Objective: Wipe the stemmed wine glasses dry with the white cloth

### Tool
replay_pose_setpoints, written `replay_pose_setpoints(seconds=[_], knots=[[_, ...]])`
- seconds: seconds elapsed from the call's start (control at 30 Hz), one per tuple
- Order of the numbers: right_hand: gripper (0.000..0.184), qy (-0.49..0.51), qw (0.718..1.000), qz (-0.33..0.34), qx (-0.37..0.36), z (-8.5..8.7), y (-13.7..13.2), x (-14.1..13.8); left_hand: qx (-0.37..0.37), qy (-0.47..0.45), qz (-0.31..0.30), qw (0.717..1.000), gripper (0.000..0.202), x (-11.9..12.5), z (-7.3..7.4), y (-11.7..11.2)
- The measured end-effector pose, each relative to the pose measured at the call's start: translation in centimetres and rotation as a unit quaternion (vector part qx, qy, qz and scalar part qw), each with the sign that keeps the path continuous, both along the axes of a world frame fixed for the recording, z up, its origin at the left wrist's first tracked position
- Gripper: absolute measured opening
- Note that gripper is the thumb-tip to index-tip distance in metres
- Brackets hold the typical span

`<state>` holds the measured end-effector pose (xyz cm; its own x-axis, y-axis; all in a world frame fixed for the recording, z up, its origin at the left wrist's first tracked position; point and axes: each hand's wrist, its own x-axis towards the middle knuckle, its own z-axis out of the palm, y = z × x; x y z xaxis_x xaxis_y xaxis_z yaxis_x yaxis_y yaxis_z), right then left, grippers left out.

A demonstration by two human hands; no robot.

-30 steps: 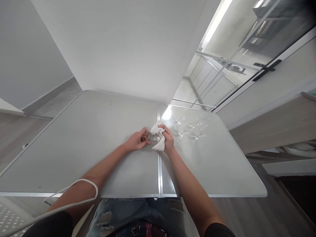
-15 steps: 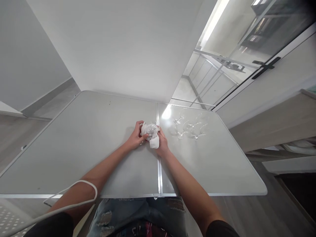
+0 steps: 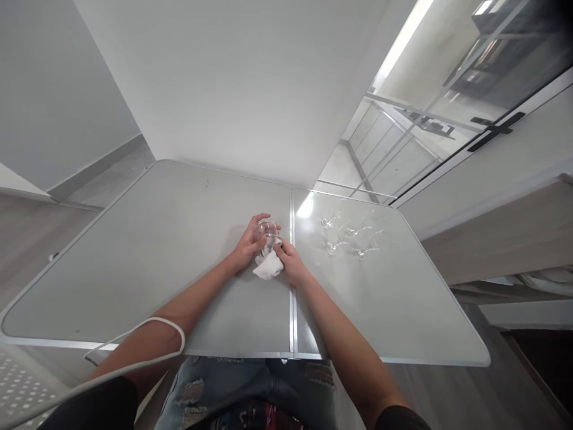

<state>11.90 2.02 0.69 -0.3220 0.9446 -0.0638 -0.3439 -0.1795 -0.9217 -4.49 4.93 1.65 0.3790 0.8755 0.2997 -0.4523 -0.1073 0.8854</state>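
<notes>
A clear wine glass is held over the table, just left of the metal seam. My left hand wraps around its bowl from the left, with the thumb on the near side. On the other side, my right hand pinches a white cloth against the lower part of the glass. The cloth hangs down below the glass and hides its stem and foot.
Several clear stemmed glasses stand or lie on the right half of the grey folding table; their outlines are faint. A white cable loops over my left forearm. A white wall borders the far edge.
The cloth has moved from around the bowl down to the lower part of the glass, so the bowl now shows bare. My view has shifted slightly to the left.
</notes>
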Motion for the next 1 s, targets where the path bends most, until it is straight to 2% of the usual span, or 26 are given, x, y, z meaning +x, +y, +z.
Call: replay_pose_setpoints(seconds=[0.17, 0.27, 0.33, 0.43, 0.5, 0.57, 0.63, 0.7, 0.77, 0.87, 0.93, 1.0], knots=[[0.046, 0.000, 1.000, 0.019, -0.007, 0.5, -0.1, -0.2, -0.017, -0.039, 0.041, 0.998, 0.060, 0.0, -0.2, 0.3], [0.039, -0.066, 0.996, 0.004, 0.062, 0.7, 0.0, 0.0, -0.019, -0.045, 0.068, 0.997, 0.057, 0.0, -0.4, 0.7], [0.035, -0.150, 0.980, -0.032, 0.130, 0.7, 0.0, 0.3, -0.011, -0.039, 0.077, 0.996, 0.056, 0.0, -0.6, 0.9], [0.034, -0.232, 0.953, -0.084, 0.177, 0.3, 0.1, 0.5, -0.001, -0.027, 0.051, 0.998, 0.054, 0.1, -0.9, 0.9], [0.036, -0.190, 0.968, -0.087, 0.142, 0.0, 0.2, 0.5, -0.013, -0.024, 0.016, 0.999, 0.054, 0.2, -0.9, 0.8], [0.036, -0.094, 0.988, -0.087, 0.082, -0.2, 0.3, 0.4, -0.016, -0.015, -0.008, 1.000, 0.056, 0.2, -0.8, 0.7], [0.038, -0.017, 0.994, -0.104, 0.038, -0.2, 0.2, 0.2, 0.007, 0.019, -0.013, 1.000, 0.060, 0.2, -0.5, 0.5], [0.043, -0.003, 0.992, -0.123, 0.028, 0.0, 0.0, 0.1, 0.040, 0.072, 0.001, 0.997, 0.064, 0.1, -0.1, 0.4], [0.049, -0.038, 0.989, -0.135, 0.054, 0.2, -0.3, 0.2, 0.062, 0.118, 0.020, 0.991, 0.069, 0.1, 0.4, 0.2], [0.055, -0.105, 0.971, -0.161, 0.144, 0.6, -0.7, 0.3, 0.069, 0.126, 0.034, 0.989, 0.077, 0.3, 0.5, 0.0], [0.059, -0.135, 0.952, -0.183, 0.206, 0.9, -0.9, 0.3, 0.037, 0.113, 0.011, 0.993, 0.081, 0.6, -0.1, 0.0], [0.060, -0.152, 0.937, -0.203, 0.240, 1.2, -1.0, 0.3, -0.017, 0.102, -0.037, 0.994, 0.081, 0.8, -0.9, 0.1]])
